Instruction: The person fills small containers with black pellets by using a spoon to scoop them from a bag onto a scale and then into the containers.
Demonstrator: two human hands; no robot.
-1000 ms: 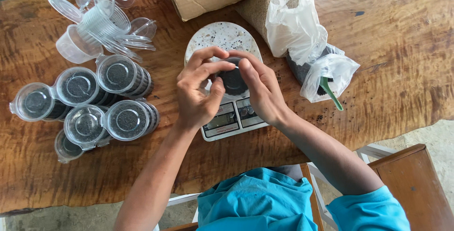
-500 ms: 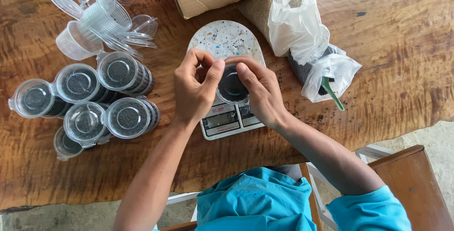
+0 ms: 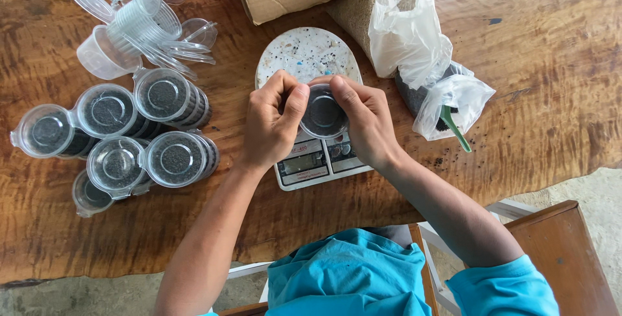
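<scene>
Wooden worktop carries a kitchen scale (image 3: 304,57) near its middle, above which left hand (image 3: 272,125) and right hand (image 3: 366,122) pinch a small lidded cup (image 3: 322,112), probably best pressed evenly around its rim.

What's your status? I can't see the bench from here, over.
Left hand and right hand both pinching small clear lidded cup of dark grains over the scale. Filled cups stacked left, bags right. Nothing blocking.
</scene>
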